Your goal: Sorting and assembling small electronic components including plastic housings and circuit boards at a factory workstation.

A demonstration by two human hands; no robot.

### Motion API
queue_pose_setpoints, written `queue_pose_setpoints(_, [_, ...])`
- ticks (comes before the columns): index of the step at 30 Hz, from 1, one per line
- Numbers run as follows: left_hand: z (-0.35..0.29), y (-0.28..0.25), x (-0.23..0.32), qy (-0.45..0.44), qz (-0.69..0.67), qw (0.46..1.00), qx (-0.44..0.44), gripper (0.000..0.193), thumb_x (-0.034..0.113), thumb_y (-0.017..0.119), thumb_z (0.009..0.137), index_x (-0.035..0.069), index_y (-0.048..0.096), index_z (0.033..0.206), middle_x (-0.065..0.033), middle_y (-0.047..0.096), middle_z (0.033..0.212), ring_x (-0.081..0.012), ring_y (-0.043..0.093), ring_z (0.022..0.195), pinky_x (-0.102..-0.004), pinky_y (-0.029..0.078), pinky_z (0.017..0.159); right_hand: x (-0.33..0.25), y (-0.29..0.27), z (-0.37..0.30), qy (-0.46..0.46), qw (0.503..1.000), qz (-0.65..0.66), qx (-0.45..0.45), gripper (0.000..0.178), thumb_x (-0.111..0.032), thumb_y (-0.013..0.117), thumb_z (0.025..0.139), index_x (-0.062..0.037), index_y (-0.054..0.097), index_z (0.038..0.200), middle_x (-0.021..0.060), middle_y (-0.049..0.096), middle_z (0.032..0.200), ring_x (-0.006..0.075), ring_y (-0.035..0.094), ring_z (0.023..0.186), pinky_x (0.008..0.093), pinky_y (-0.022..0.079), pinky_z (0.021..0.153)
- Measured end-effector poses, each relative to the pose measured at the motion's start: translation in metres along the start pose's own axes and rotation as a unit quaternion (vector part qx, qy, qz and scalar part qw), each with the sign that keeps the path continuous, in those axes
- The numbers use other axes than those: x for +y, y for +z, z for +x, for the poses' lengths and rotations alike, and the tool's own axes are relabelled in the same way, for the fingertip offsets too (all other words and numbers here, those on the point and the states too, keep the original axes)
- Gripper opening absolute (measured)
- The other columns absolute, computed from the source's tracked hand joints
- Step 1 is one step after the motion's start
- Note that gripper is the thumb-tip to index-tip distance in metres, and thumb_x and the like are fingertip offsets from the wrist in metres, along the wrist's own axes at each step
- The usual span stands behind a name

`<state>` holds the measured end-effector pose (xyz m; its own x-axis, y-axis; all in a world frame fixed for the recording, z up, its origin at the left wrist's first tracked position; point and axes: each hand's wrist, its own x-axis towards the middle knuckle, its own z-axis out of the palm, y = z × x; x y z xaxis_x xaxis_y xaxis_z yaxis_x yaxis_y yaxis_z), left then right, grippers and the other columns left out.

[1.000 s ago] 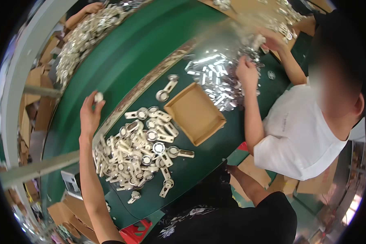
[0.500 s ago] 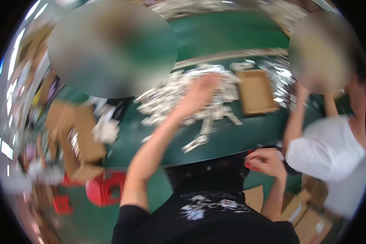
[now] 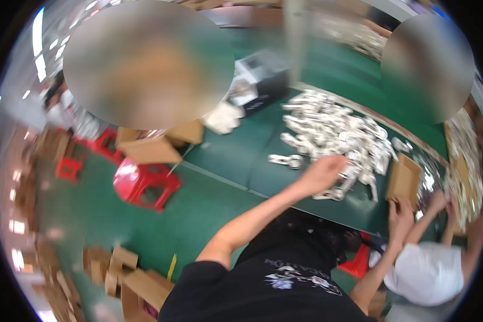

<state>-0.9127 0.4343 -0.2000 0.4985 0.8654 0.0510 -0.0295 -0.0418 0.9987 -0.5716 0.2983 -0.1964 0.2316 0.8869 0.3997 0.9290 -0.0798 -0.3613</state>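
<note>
A heap of white, narrow pieces with rounded ends [image 3: 330, 126] lies on the green table; their exact kind is hard to make out. My left hand [image 3: 324, 174] reaches onto the near side of this heap, fingers among the pieces. Its fingertips are partly hidden and blurred, so whether they hold a piece does not show. To the right of the heap stands a shallow, open cardboard box [image 3: 404, 180]. My right hand [image 3: 400, 217] has its fingers closed on the near edge of that box.
Close on my right, a co-worker in a white top [image 3: 426, 273] reaches toward shiny clear bags [image 3: 428, 174] beside the box. Left of the table, an open carton [image 3: 147, 147] sits above a red stool [image 3: 145, 182]. A black box [image 3: 265, 83] stands farther back. More cartons [image 3: 139, 290] are on the floor.
My view has swung left, bringing more floor into sight. My right hand has come up from the table's front edge to the cardboard box. My left hand has shifted to the heap's near side.
</note>
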Motion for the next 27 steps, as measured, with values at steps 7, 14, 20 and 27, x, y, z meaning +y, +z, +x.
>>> queue_pose_setpoints(7, [0.002, -0.036, 0.014, -0.054, -0.066, 0.996, 0.025, 0.041, 0.015, 0.062, 0.114, 0.003, 0.065, 0.153, -0.0084, 0.078, 0.106, -0.0064, 0.058, 0.073, -0.0226, 0.046, 0.063, -0.019, 0.025, 0.006, 0.017, 0.997, 0.017, 0.072, 0.021, -0.017, 0.087, 0.091, -0.0091, 0.082, 0.11, 0.0097, 0.078, 0.107, 0.0328, 0.078, 0.097, 0.0433, 0.063, 0.086])
queue_pose_setpoints(14, [0.024, 0.004, 0.019, -0.082, -0.073, 0.993, -0.032, 0.044, 0.005, 0.063, 0.113, 0.002, 0.06, 0.157, -0.0091, 0.076, 0.112, -0.007, 0.063, 0.079, -0.0229, 0.049, 0.067, 0.003, 0.012, -0.005, 0.021, 0.994, 0.01, 0.109, 0.025, -0.011, 0.088, 0.087, -0.0083, 0.082, 0.11, 0.0075, 0.076, 0.105, 0.0306, 0.078, 0.093, 0.0413, 0.064, 0.08])
queue_pose_setpoints(20, [0.035, 0.03, 0.013, -0.086, -0.091, 0.99, -0.066, 0.045, 0.005, 0.063, 0.112, 0.001, 0.06, 0.156, -0.0093, 0.076, 0.111, -0.0081, 0.064, 0.077, -0.023, 0.05, 0.066, 0.003, 0.01, 0.003, 0.02, 0.99, -0.002, 0.137, 0.025, -0.011, 0.088, 0.086, -0.0094, 0.081, 0.11, 0.0061, 0.075, 0.107, 0.0282, 0.078, 0.092, 0.0406, 0.063, 0.077])
queue_pose_setpoints(27, [0.044, 0.059, 0.021, -0.116, -0.046, 0.987, -0.106, 0.046, 0.0, 0.064, 0.111, 0.002, 0.06, 0.156, -0.0085, 0.078, 0.112, -0.0077, 0.066, 0.08, -0.0233, 0.053, 0.068, -0.013, 0.032, 0.009, 0.008, 0.994, 0.029, 0.106, 0.034, -0.01, 0.087, 0.086, -0.0089, 0.076, 0.118, 0.0074, 0.071, 0.107, 0.0287, 0.076, 0.093, 0.0406, 0.063, 0.075])
